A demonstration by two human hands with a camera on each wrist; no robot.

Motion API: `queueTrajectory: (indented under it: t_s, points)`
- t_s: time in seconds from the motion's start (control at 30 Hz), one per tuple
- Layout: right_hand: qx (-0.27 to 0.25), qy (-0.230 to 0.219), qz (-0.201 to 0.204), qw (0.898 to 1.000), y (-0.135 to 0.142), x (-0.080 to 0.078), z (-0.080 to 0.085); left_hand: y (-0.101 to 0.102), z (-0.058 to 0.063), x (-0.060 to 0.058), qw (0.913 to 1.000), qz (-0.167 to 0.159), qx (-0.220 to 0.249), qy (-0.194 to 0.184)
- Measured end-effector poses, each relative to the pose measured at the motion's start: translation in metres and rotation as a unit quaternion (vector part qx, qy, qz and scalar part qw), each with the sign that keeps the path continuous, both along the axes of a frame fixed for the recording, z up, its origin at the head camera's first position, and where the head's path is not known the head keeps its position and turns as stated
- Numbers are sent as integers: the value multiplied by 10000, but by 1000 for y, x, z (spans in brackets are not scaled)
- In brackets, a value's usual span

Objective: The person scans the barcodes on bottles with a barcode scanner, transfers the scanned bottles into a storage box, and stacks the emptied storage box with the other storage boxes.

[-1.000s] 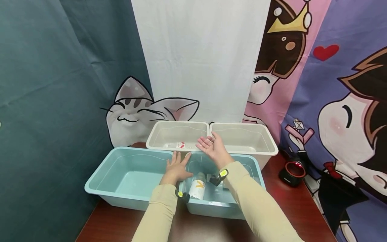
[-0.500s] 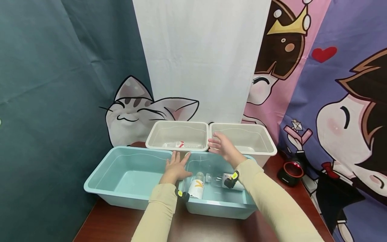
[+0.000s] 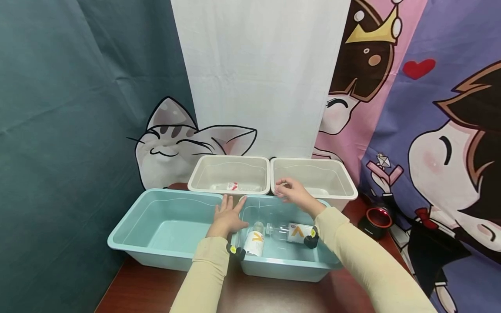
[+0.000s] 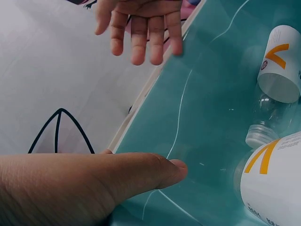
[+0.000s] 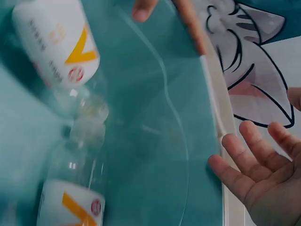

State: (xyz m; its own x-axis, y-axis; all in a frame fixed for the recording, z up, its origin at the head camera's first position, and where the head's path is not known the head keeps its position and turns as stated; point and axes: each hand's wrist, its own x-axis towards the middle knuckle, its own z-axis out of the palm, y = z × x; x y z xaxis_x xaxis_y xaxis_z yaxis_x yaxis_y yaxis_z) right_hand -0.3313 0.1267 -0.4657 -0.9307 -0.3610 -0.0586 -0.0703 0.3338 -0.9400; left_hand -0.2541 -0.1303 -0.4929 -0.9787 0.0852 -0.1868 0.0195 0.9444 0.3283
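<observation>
The person's left hand has its fingers and thumb spread wide and holds nothing; it lies over the adjoining rims of a rectangular light-blue plastic tub on the left and a matching light-blue plastic tub on the right. The right hand, fingers loosely bent and also holding nothing, hangs above the far rim of the right tub, in front of a rectangular cream plastic bin. Inside the right tub lie two clear plastic bottles with white labels and orange marks: one bottle near the left wall, its neck pointing away, the other bottle sideways, its neck just beside the first's. A clear bottle with a red-and-white label lies in the left cream bin. The tubs stand on a reddish-brown table.
</observation>
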Motion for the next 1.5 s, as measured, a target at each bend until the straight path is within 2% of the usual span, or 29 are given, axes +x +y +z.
queueTrajectory:
  t_s: [0.07, 0.17, 0.3, 0.43, 0.5, 0.6, 0.7, 1.0, 1.23, 1.5]
  points:
    - [499, 439, 167, 9977, 3, 0, -2, 0, 0, -1, 10000, 3, 5, -16]
    - [1153, 1224, 380, 9850, 9, 1, -5, 0, 1, 0, 10000, -11, -16, -37]
    - [1818, 2000, 793, 9595, 15, 3, -7, 0, 4, 0, 10000, -36, -36, 8]
    - [2544, 2205, 1573, 9284, 18, 3, -11, 0, 5, 1, 10000, -18, -58, 16]
    - [2923, 2140, 1868, 9132, 19, 3, -13, -1, 4, 0, 10000, -16, -56, 5]
    - [3416, 2034, 2106, 8931, 19, 5, -16, -1, 3, 0, 10000, -24, -60, 8]
    - [3761, 1875, 2203, 8803, 18, 7, -20, -1, 1, 0, 10000, -14, -56, 16]
    - [4408, 1135, 2170, 8635, 18, 14, -38, -1, 0, -1, 10000, -9, -37, 34]
    - [5063, 1042, 2094, 8300, 24, 16, -59, -2, 0, 0, 9999, -57, -70, 71]
    - [5310, 710, 1994, 8205, 25, 18, -75, -1, 0, -1, 10000, -40, -10, 57]
